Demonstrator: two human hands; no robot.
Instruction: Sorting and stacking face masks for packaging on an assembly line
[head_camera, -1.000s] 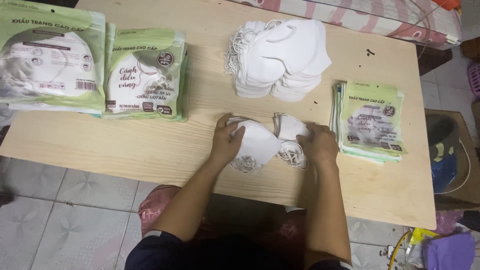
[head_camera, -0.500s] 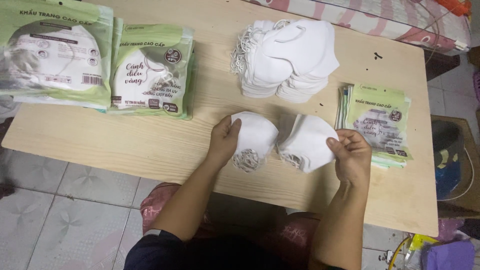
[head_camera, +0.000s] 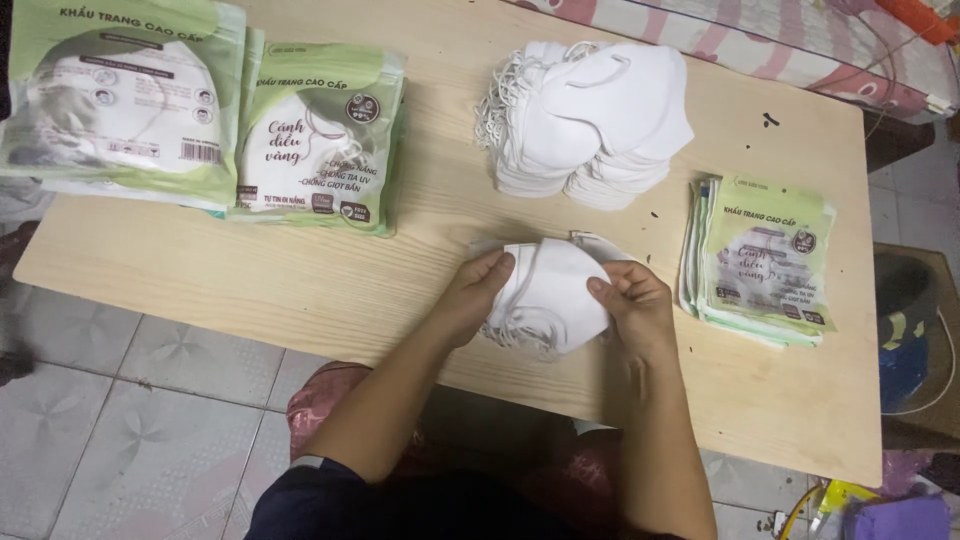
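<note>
Both my hands hold a small stack of folded white face masks (head_camera: 550, 295) near the front edge of the wooden table (head_camera: 300, 280). My left hand (head_camera: 478, 295) grips the stack's left side. On its right side sits my right hand (head_camera: 632, 305), thumb pressed on top. A larger pile of loose white masks (head_camera: 590, 120) lies farther back on the table, just beyond my hands.
A stack of flat green-and-white pouches (head_camera: 765, 255) lies to the right of my hands. Two filled green mask packs (head_camera: 320, 135) (head_camera: 120, 100) lie at the back left. A patterned cloth (head_camera: 800, 45) runs along the far edge. Tiled floor shows below.
Half a second ago my hands held two separate mask bundles apart. My right hand has brought its bundle left onto the other, so they form one stack.
</note>
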